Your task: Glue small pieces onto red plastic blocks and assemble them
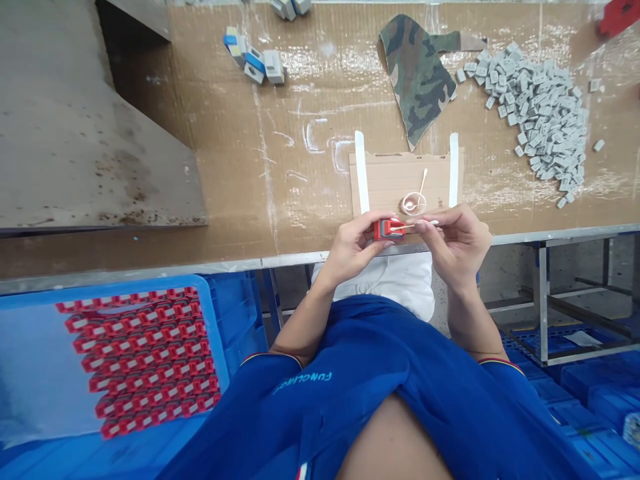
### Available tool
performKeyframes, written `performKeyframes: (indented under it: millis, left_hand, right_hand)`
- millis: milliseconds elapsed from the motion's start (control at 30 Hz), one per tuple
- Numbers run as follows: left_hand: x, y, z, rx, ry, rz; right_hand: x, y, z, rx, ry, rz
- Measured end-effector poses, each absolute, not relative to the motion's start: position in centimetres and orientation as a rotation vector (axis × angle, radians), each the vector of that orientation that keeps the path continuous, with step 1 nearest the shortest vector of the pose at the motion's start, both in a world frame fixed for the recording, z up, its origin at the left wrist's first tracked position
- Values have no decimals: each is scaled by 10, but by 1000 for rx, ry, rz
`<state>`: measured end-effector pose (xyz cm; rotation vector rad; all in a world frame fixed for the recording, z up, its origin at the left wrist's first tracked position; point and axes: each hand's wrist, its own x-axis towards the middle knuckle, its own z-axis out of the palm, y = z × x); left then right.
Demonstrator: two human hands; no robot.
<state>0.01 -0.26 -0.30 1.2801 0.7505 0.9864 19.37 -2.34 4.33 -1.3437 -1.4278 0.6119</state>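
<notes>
Between the thumb and fingers of my left hand (351,248) is a small red and grey plastic part (383,230), held at the table's front edge. My right hand (457,241) pinches a cotton swab (406,227), whose left tip reaches into the part. Just beyond my hands stands a small round cup (413,203) with something white in it. Another cotton swab (423,181) leans out of that cup. Under the cup lies a cardboard sheet (385,177) with white tape strips (361,175) along its sides.
A heap of small grey pieces (545,113) lies at the right, beside a camouflage cloth (417,73). Grey and blue blocks (255,63) sit at the back. Left, a metal housing (145,153) stands on the table; below it, a blue tray (210,313) holds rows of red parts (150,360).
</notes>
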Motion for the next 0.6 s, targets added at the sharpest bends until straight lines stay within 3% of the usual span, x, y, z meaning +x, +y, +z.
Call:
performKeyframes:
  millis: [600]
  left_hand:
    - [0, -2, -4, 1423, 778, 1011]
  right_hand:
    - [200, -23, 72, -1306, -1819, 274]
